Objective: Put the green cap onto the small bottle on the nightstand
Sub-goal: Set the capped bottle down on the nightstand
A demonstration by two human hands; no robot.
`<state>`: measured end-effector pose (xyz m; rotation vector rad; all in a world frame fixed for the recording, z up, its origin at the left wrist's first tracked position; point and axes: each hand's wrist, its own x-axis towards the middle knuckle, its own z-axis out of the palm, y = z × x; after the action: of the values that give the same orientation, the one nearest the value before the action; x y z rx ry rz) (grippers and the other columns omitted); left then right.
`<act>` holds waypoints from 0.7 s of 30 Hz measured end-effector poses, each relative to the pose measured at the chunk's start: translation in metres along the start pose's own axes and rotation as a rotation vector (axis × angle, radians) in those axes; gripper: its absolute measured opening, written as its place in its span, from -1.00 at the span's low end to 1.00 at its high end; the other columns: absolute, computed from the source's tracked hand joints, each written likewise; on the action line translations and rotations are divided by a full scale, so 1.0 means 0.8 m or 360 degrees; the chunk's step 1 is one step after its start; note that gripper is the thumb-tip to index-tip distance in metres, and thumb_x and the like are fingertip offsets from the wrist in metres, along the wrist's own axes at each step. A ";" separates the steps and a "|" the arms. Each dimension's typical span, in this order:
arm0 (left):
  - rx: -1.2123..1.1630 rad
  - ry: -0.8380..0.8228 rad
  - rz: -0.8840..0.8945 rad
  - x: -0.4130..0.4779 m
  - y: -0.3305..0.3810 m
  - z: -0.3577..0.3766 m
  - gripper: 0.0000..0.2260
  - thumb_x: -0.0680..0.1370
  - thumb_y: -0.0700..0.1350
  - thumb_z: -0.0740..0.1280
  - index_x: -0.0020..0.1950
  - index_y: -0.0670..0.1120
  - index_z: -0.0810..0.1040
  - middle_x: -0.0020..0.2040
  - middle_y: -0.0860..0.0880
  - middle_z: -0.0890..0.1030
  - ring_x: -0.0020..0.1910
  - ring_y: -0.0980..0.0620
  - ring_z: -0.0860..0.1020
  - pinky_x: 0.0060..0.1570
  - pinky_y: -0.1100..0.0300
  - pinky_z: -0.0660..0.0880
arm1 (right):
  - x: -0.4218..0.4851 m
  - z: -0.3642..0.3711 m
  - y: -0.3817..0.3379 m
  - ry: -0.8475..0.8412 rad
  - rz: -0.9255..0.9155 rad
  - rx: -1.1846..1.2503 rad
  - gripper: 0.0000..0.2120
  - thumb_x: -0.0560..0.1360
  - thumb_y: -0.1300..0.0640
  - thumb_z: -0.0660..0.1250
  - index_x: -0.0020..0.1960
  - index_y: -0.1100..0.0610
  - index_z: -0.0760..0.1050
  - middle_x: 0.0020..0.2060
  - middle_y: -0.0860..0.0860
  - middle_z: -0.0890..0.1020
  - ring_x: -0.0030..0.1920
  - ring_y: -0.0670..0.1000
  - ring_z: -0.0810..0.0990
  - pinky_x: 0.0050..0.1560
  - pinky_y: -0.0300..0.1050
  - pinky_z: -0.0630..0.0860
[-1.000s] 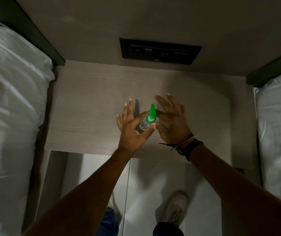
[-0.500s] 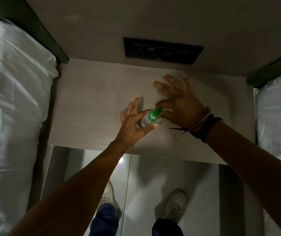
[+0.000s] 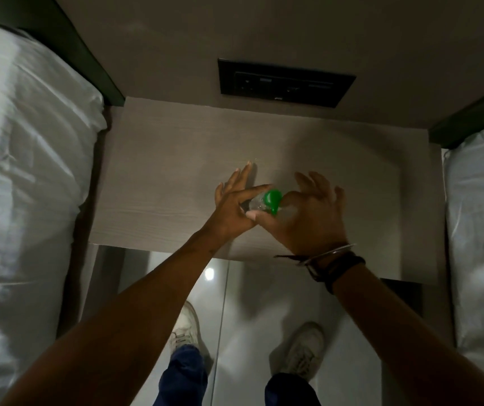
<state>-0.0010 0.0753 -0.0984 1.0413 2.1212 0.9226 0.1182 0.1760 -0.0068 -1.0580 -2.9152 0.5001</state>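
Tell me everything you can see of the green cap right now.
The green cap is a bright green, glossy, plastic-looking piece, seen from above as a rounded top that narrows downward. It sits at the top of the small clear bottle, between both hands above the nightstand. The right hand pinches it with thumb and finger; the left hand holds the bottle. Whether it is fully seated cannot be told.

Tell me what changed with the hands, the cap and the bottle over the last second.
The green cap went from pointing up, to lying tilted, to facing the camera end-on as the right hand turned. That hand swung away over the nightstand, then came back close. The left hand kept its thumb-and-finger hold on the small bottle, other fingers spread. Nothing was let go; the bottle stayed in place.
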 end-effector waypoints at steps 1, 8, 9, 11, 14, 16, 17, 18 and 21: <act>-0.0029 -0.0026 -0.0001 0.002 -0.001 -0.003 -0.48 0.45 0.06 0.47 0.37 0.24 0.39 0.62 -0.07 0.02 0.58 -0.09 -0.07 0.47 -0.20 -0.20 | 0.000 -0.003 0.011 -0.0020 -0.0047 0.0153 -0.52 0.28 -0.37 0.33 -0.13 0.04 0.61 0.28 0.14 0.51 0.36 0.19 0.32 0.31 0.33 0.23; -0.0067 -0.0025 0.0017 -0.008 -0.016 -0.018 -0.36 0.33 0.08 0.59 0.34 0.24 0.41 0.60 0.00 0.13 0.54 0.07 0.00 0.45 -0.11 -0.18 | 0.026 0.014 0.073 -0.0383 -0.0091 0.0651 -0.32 0.36 0.25 0.44 0.41 0.16 0.22 0.31 0.12 0.48 0.34 0.20 0.36 0.37 0.23 0.26; -0.0051 0.0025 0.0034 -0.007 -0.020 -0.017 -0.42 0.34 0.02 0.60 0.30 0.20 0.48 0.59 -0.02 0.16 0.56 0.02 0.03 0.45 -0.13 -0.17 | 0.032 0.020 0.070 -0.0463 -0.0110 0.0618 -0.26 0.36 0.22 0.44 0.44 0.13 0.15 0.30 0.08 0.50 0.33 0.18 0.37 0.35 0.25 0.27; 0.0003 0.0086 0.0068 -0.001 -0.026 -0.016 -0.51 0.35 -0.05 0.60 0.23 0.13 0.56 0.58 -0.04 0.18 0.57 -0.05 0.06 0.45 -0.17 -0.18 | 0.040 0.033 0.062 -0.0483 -0.0144 0.0571 -0.22 0.37 0.18 0.44 0.46 0.10 0.08 0.24 0.05 0.56 0.28 0.15 0.43 0.30 0.25 0.32; 0.0092 0.0113 0.0108 0.014 -0.030 -0.013 -0.52 0.36 -0.07 0.60 0.24 0.05 0.59 0.59 -0.05 0.17 0.57 -0.08 0.06 0.45 -0.24 -0.17 | 0.047 0.045 0.053 -0.0297 -0.0168 0.0527 -0.24 0.37 0.19 0.43 0.45 0.10 0.11 0.16 0.07 0.62 0.18 0.18 0.51 0.21 0.23 0.41; 0.0122 0.0140 0.0147 0.024 -0.032 -0.010 -0.52 0.35 -0.07 0.60 0.24 0.05 0.59 0.59 -0.05 0.17 0.57 -0.09 0.06 0.45 -0.25 -0.18 | 0.049 0.052 0.054 -0.0180 -0.0204 0.0459 -0.25 0.36 0.19 0.44 0.44 0.10 0.14 0.13 0.07 0.64 0.15 0.18 0.52 0.19 0.20 0.41; 0.0131 0.0149 0.0170 0.028 -0.033 -0.010 -0.52 0.35 -0.07 0.60 0.24 0.06 0.59 0.60 -0.04 0.15 0.57 -0.08 0.05 0.44 -0.24 -0.19 | 0.051 0.054 0.056 -0.0130 -0.0208 0.0425 -0.25 0.36 0.18 0.44 0.44 0.10 0.14 0.12 0.06 0.64 0.15 0.18 0.51 0.19 0.18 0.39; 0.0143 0.0152 0.0191 0.032 -0.034 -0.009 -0.52 0.35 -0.06 0.60 0.24 0.07 0.59 0.60 -0.02 0.14 0.57 -0.07 0.04 0.44 -0.22 -0.20 | 0.052 0.056 0.058 -0.0085 -0.0211 0.0402 -0.25 0.36 0.17 0.44 0.44 0.09 0.15 0.12 0.05 0.64 0.14 0.18 0.51 0.17 0.15 0.38; 0.0190 0.0159 0.0217 0.040 -0.036 -0.009 -0.53 0.36 -0.03 0.59 0.24 0.09 0.59 0.61 0.01 0.12 0.57 -0.04 0.01 0.43 -0.17 -0.23 | 0.054 0.059 0.061 -0.0010 -0.0227 0.0359 -0.26 0.36 0.15 0.44 0.44 0.10 0.15 0.12 0.05 0.64 0.14 0.18 0.50 0.15 0.14 0.32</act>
<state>-0.0348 0.0866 -0.1238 1.2361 2.2332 0.9387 0.1102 0.2248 -0.0706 -0.8158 -2.8255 0.8036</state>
